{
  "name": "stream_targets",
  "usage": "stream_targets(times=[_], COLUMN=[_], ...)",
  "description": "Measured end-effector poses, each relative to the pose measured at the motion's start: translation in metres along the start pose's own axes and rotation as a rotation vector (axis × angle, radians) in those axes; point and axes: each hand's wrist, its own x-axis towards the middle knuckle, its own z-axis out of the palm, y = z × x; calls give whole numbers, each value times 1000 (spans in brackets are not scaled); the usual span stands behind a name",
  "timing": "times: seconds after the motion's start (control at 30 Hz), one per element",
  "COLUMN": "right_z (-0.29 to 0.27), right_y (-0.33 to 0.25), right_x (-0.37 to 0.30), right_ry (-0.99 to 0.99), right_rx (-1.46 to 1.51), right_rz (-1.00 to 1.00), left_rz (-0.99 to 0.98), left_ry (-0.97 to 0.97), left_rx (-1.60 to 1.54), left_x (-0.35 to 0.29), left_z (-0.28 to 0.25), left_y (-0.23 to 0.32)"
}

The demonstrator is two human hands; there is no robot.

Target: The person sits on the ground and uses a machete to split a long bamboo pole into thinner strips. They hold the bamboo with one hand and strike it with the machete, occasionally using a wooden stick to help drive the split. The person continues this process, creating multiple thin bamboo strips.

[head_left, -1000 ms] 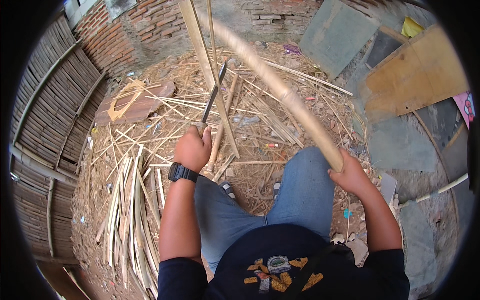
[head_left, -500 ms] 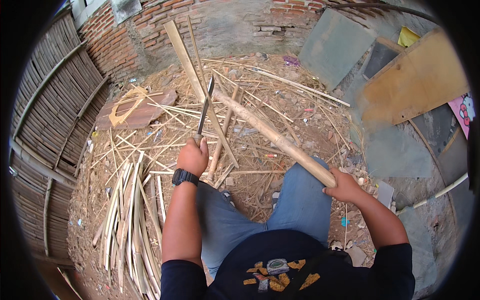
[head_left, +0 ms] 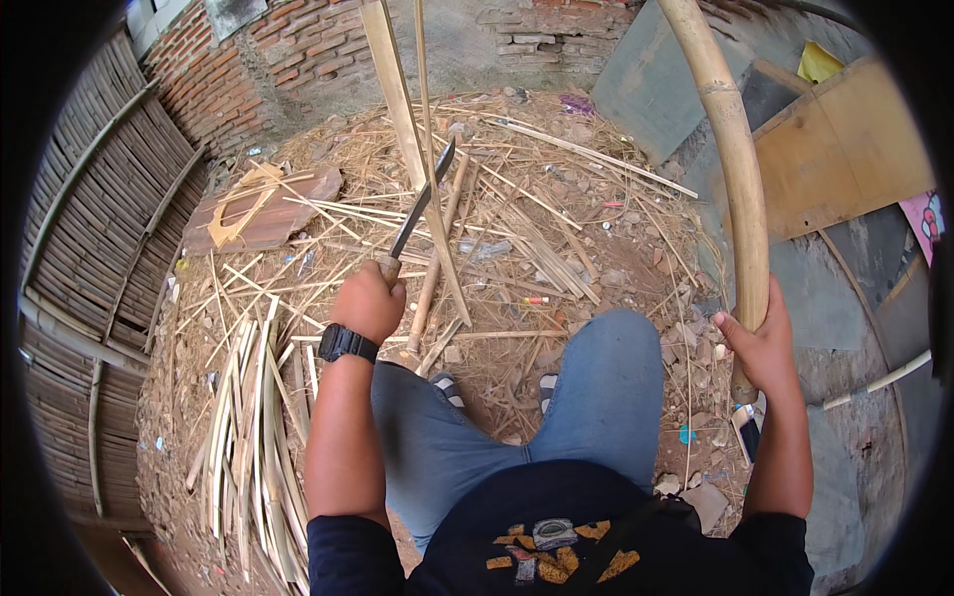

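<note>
My left hand [head_left: 368, 306] is closed around the wooden handle of a machete [head_left: 423, 204], its dark blade angled up and away. In view, the blade crosses the lower part of an upright split bamboo strip [head_left: 396, 89]; whether they touch I cannot tell. A thinner strip [head_left: 444, 263] stands beside it, also crossed by the blade. My right hand [head_left: 763, 343] grips the lower end of a thick bamboo pole [head_left: 733, 149], which is held nearly upright on the right and runs out of the top of the view. A black watch sits on my left wrist.
Split bamboo strips [head_left: 253, 447] lie in a heap at the lower left. A short bamboo stick [head_left: 437, 268] and many slivers litter the ground. A brown sheet [head_left: 260, 211] lies at left. A bamboo fence [head_left: 89, 268], a brick wall [head_left: 328, 50] and leaning boards [head_left: 835, 149] surround me.
The pole has swung from lying across my right knee to nearly upright at the right, my right hand moving outward with it. My left hand and the machete have shifted slightly.
</note>
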Motion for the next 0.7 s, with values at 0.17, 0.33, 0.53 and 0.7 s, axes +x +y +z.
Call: stream_targets(times=[0.17, 0.33, 0.53, 0.7], right_z=[9, 9, 28, 26], right_y=[11, 19, 43, 42], right_x=[-14, -26, -43, -59], right_ry=[-278, -547, -578, -527], right_rx=[-334, -574, -278, 29], right_rz=[65, 177, 164, 257], left_rz=[57, 114, 173, 156], left_ry=[-26, -70, -2, -37], left_rx=[58, 133, 33, 26], left_x=[4, -6, -10, -15], left_z=[-3, -35, -27, -25], left_y=[7, 22, 4, 8])
